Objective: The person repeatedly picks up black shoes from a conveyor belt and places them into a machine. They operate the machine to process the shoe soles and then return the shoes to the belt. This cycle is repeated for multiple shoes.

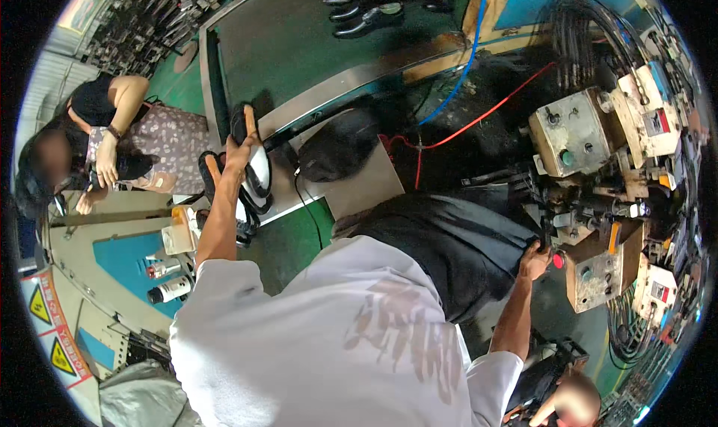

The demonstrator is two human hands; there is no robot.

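Observation:
My left hand [239, 154], out to the left with the arm stretched, is closed on a black-and-white shoe [259, 174] with an orange-brown inner part. Another dark shoe [210, 174] with the same orange-brown colour stands just left of it, at the end of a metal ledge. Over to the right, my right hand [534, 262] is at the machine with its fingers bent round something dark that I cannot make out. Right beside that hand is a red push button [558, 260] on a worn metal control box [598, 276].
A conveyor with a green belt [299, 60] runs across the far side, carrying dark shoe parts [366, 19]. A black padded seat [339, 146] rests by the ledge. Blue hose [467, 68] and red hose [490, 111] cross behind. Another person [142, 135] works at left, one more [557, 397] lower right.

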